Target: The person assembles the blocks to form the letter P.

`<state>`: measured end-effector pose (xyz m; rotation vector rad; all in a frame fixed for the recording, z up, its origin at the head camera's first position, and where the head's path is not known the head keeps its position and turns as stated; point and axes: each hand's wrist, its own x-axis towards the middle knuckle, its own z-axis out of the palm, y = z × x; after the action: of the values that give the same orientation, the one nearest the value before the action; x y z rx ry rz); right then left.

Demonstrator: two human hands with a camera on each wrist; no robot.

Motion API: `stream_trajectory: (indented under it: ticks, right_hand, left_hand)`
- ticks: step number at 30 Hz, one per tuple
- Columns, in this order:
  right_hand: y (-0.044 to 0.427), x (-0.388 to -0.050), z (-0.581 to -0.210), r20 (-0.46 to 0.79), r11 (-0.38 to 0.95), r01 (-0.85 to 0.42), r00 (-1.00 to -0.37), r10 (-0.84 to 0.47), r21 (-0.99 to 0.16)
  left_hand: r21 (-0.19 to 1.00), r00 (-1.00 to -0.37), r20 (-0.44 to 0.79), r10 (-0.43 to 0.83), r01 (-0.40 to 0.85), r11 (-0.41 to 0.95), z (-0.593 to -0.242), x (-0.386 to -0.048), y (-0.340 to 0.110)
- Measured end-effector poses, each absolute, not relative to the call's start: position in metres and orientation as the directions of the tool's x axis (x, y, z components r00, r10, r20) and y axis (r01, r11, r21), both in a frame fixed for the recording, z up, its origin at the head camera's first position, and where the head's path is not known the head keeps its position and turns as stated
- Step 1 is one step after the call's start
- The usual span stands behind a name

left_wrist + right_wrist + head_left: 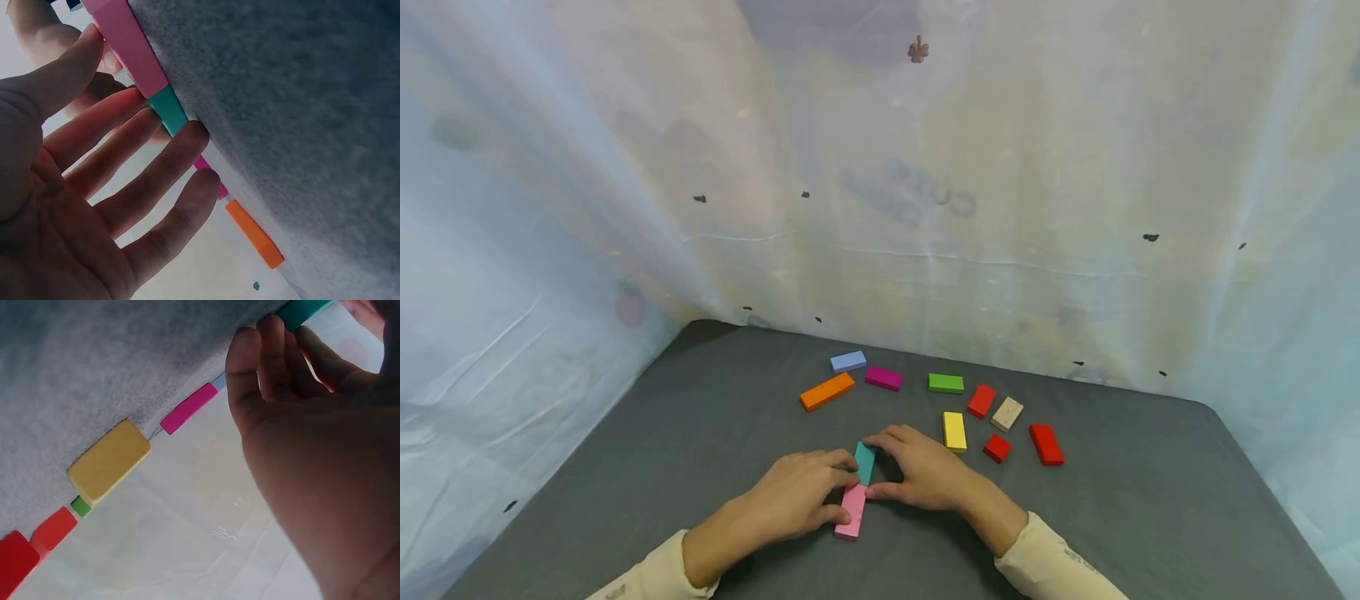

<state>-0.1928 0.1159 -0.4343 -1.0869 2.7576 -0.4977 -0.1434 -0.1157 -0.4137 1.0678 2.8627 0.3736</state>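
Observation:
A pink block [852,510] and a teal block [865,463] lie end to end in one line on the grey table. My left hand [797,493] is at their left side, its thumb against the pink block and its fingertips by the joint. From the right, my right hand [928,473] has fingertips at the far end of the teal block and its thumb beside the joint. In the left wrist view, the relaxed fingers of the left hand [112,169] rest along the pink block [128,47] and teal block [167,109]. The right wrist view shows bent fingers at the teal block [303,311].
Behind the hands lie orange [827,392], light blue [847,362], magenta [883,378] and green [945,383] blocks. A yellow block [954,432] stands near the right hand, with several red blocks and a beige one [1007,414] farther right. A pale curtain [1000,167] surrounds the table.

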Motion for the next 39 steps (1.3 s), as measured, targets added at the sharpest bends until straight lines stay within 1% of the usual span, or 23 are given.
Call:
stream_trajectory:
  ticks: [9,18,21,24,29,35,39]
  right_hand:
    - [0.112,-0.19,-0.434,-0.02,0.688,-0.638,-0.728,-0.685,-0.347]
    - [0.111,-0.19,-0.433,-0.037,0.664,-0.648,-0.705,-0.709,-0.373]
    - [0.115,-0.192,-0.431,-0.022,0.653,-0.656,-0.699,-0.714,-0.379]
    - [0.117,-0.197,-0.43,0.005,0.651,-0.67,-0.698,-0.716,-0.355]
    - [0.123,-0.215,-0.424,0.043,0.676,-0.667,-0.721,-0.691,-0.315]
    - [0.133,-0.254,-0.423,0.089,0.701,-0.621,-0.767,-0.635,-0.351]
    - [0.132,-0.273,-0.423,0.112,0.732,-0.576,-0.807,-0.58,-0.363]
  left_hand:
    - [0.267,-0.762,0.005,0.648,0.625,0.733,-0.416,-0.144,-0.122]
    - [0.278,-0.778,-0.008,0.628,0.601,0.749,-0.417,-0.138,-0.128]
    - [0.286,-0.782,-0.019,0.623,0.593,0.753,-0.416,-0.137,-0.128]
    - [0.289,-0.785,-0.025,0.619,0.587,0.756,-0.416,-0.136,-0.129]
    - [0.29,-0.786,-0.032,0.618,0.584,0.758,-0.414,-0.136,-0.128]
    - [0.298,-0.787,-0.042,0.616,0.579,0.759,-0.414,-0.138,-0.128]
    - [0.311,-0.785,-0.062,0.617,0.572,0.759,-0.414,-0.137,-0.129]
